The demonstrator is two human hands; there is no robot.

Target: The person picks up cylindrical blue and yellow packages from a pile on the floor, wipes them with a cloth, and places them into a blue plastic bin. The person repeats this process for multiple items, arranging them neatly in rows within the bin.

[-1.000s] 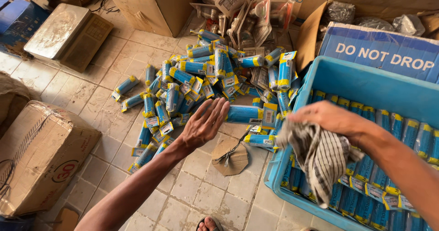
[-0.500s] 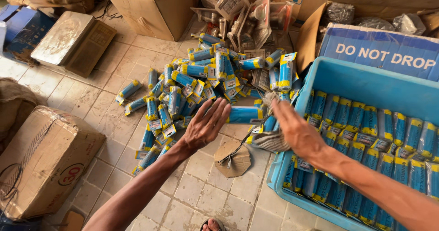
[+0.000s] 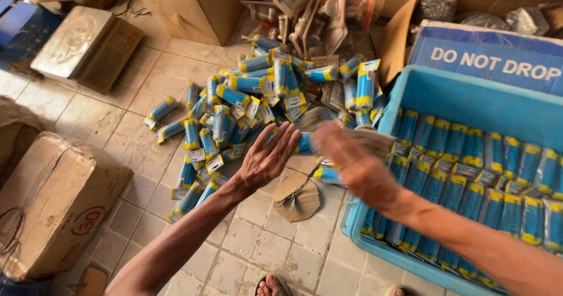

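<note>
Two hands above a heap of blue packets

The left hand (image 3: 270, 158) is held flat, fingers spread, over the heap of blue-and-yellow packets (image 3: 258, 105) on the tiled floor (image 3: 117, 120). The right hand (image 3: 358, 161) is blurred beside the blue crate (image 3: 469, 97); its grip cannot be told.
</note>
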